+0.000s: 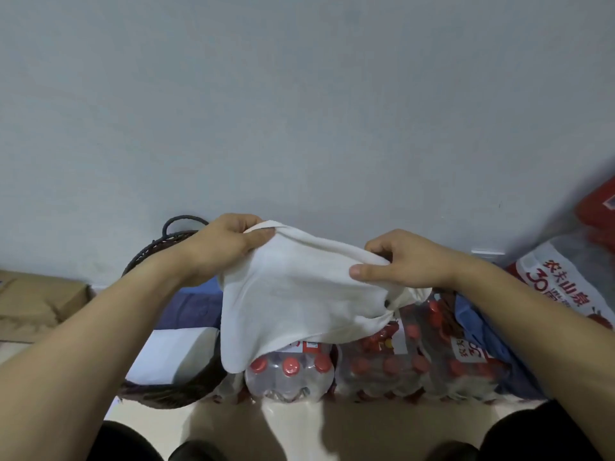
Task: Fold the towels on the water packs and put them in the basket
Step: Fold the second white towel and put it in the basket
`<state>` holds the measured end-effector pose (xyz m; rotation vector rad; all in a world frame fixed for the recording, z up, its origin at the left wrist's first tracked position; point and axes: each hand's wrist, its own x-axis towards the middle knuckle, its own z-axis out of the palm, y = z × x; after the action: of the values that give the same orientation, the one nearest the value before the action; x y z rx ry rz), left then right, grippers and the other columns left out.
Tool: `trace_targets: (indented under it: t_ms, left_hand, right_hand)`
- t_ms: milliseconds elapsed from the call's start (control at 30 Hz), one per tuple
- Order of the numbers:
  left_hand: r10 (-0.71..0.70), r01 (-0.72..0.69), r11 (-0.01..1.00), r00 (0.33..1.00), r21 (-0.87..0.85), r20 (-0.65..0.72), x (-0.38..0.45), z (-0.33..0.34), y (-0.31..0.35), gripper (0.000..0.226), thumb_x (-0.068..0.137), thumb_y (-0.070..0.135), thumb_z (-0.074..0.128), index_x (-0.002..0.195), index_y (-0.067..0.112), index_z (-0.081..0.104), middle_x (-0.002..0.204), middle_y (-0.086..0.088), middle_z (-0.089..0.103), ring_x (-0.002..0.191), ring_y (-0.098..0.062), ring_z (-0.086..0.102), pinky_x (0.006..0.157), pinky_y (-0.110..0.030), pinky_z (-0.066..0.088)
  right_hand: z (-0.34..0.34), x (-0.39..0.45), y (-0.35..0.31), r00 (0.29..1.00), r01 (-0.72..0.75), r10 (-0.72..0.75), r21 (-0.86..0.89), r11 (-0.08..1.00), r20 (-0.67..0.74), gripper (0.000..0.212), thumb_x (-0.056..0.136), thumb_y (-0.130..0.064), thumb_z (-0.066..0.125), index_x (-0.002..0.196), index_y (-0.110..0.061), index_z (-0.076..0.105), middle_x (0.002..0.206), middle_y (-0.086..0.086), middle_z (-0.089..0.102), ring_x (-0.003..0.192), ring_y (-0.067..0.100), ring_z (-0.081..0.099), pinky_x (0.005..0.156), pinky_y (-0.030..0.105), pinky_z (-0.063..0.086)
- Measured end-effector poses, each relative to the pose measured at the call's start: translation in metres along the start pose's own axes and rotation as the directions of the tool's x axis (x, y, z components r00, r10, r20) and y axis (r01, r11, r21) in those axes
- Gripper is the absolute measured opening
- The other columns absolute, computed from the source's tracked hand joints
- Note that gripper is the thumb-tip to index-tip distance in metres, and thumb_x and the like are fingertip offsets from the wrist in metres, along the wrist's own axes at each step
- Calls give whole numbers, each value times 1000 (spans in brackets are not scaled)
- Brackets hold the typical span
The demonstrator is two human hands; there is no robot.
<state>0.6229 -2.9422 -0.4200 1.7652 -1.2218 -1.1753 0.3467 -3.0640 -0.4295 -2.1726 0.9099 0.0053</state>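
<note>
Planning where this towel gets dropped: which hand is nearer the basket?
Left. The left hand grips the white towel right above the basket; the right hand holds it over the water packs.

Water packs [376, 367] (tops under towel [299, 294])

The light is dim, flat and cool, giving the wall [299, 94] a blue-grey cast with no hard shadows. The whole picture is soft and slightly smeared. Wide-angle distortion bends the edges, and the red packaging [599, 214] at the right edge is streaked with blur. The pale floor [293, 424] shows a faint sheen.
</note>
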Motion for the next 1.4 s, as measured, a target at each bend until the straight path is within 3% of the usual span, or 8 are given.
trace_targets:
  t_ms: [233,400,500,600,800,1100,1267,1400]
  left_hand:
    - [-55,106,954,981,-281,184,8,0,6,43,80,49,71,89,7,75,98,-10,74,87,-26,70,76,-31,54]
    - [-24,24,999,1000,23,-1,20,11,-2,40,90,47,62,66,16,58,65,-1,60,56,-14,53,58,-22,43]
    - [16,12,973,993,230,-118,23,11,-8,32,94,46,58,78,18,63,64,6,61,50,-6,56,40,-17,39]
    - [49,-12,955,992,296,-119,23,7,-14,24,96,38,56,88,17,62,73,3,64,60,-11,58,46,-23,39]
    - [28,12,924,995,383,-99,19,3,-19,7,93,27,64,89,21,65,87,-1,70,81,-19,65,65,-25,48]
    - [4,22,978,992,207,-125,13,26,-5,12,96,28,57,88,22,63,82,-6,70,68,-17,58,69,-32,49]
    - [-67,65,984,998,169,10,7,46,11,19,103,38,39,98,24,50,87,-11,58,77,-21,55,67,-38,59]
    - [-35,30,984,999,-175,-22,6,62,23,19,103,27,46,96,10,51,87,-15,53,74,-19,56,81,-47,59]
  right_hand:
    - [-10,-13,35,982,-185,186,-16,983,23,63,66,-71,73,59,-11,52,58,0,40,54,14,41,58,29,32]
    - [-19,-32,50,953,-303,303,-3,953,-20,61,72,-76,63,61,-16,61,57,-5,55,53,9,52,52,17,37]
    - [-21,-36,45,952,-304,305,54,951,-13,60,75,-73,63,64,-14,62,61,-6,61,55,7,56,50,15,38]
    - [-20,-37,32,958,-280,276,43,959,72,76,74,-77,60,77,-1,58,67,0,56,61,15,53,57,27,38]
    - [-1,-48,6,974,-221,210,145,964,89,38,87,-52,65,68,-22,52,65,-4,50,58,12,46,49,21,34]
    - [34,-46,-25,967,-216,246,727,651,68,20,92,5,58,88,-14,61,79,2,61,63,12,59,52,26,46]
    - [51,-44,-43,961,-246,227,861,446,157,22,83,8,67,97,-7,73,85,11,70,71,22,67,58,28,54]
    - [59,-48,-48,976,-218,125,840,497,179,6,83,-12,76,88,-13,77,88,7,73,76,18,70,61,26,54]
